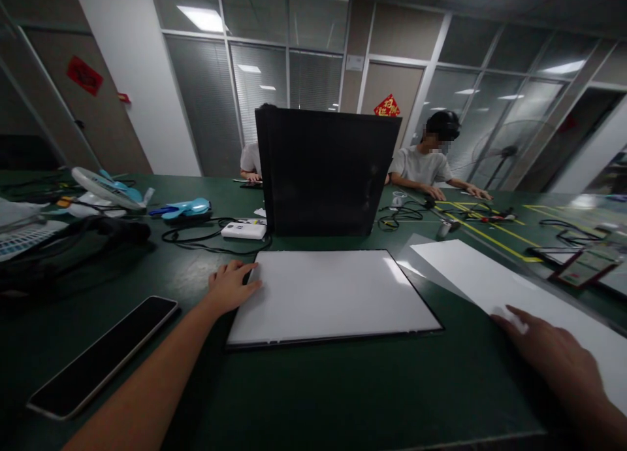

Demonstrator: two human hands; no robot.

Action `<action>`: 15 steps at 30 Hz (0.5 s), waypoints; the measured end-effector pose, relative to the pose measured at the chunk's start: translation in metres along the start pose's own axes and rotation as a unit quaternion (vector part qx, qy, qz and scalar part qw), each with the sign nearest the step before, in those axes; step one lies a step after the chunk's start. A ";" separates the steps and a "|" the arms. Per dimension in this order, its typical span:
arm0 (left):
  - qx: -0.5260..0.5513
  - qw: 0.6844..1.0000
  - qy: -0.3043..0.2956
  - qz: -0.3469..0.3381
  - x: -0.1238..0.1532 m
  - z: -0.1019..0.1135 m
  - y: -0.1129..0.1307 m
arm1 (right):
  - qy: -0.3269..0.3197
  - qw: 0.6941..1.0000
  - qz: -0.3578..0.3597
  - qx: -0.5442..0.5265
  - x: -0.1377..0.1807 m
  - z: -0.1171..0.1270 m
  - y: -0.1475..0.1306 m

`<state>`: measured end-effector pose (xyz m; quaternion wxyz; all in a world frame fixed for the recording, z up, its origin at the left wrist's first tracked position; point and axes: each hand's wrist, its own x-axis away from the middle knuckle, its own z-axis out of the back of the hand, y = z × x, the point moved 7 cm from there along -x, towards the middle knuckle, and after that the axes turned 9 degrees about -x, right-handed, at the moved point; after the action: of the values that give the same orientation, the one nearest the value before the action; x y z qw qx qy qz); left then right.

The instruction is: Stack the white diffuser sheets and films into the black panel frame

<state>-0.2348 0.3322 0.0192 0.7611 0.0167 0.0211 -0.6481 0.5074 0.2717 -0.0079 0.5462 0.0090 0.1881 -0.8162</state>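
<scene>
left grip lies flat with loose fingers on the left edge of the white panel, touching it but not closed around it. right grip rests palm down with its fingers spread on the white sheet, pinning its near part and grasping nothing. the panel lies flat in the middle of the dark green worktop, thin black rim around it. the sheet lies at about 3 o'clock from the panel, just beside it and slanted. at 12 o'clock from the panel a stack of black panels stands upright. at 8 o'clock a black phone lies face up near the left arm. at 10 o'clock sit a small white box and black cables. farther at 10 o'clock lie blue fans. at 1 o'clock, across the worktop, a person in a pale shirt has both hands down.
</scene>
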 end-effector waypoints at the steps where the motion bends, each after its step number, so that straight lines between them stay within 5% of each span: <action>1: -0.001 1.000 0.001 -0.002 0.000 0.000 0.000 | -0.003 1.000 0.001 0.000 0.001 0.002 -0.003; 15: 0.004 1.000 0.015 0.013 0.002 -0.002 -0.001 | 0.057 0.996 0.058 0.023 0.003 0.012 -0.016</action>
<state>-0.2355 0.3302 0.0172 0.7687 0.0297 0.0299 -0.6382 0.4939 0.2707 0.0071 0.5803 0.0792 0.1995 -0.7856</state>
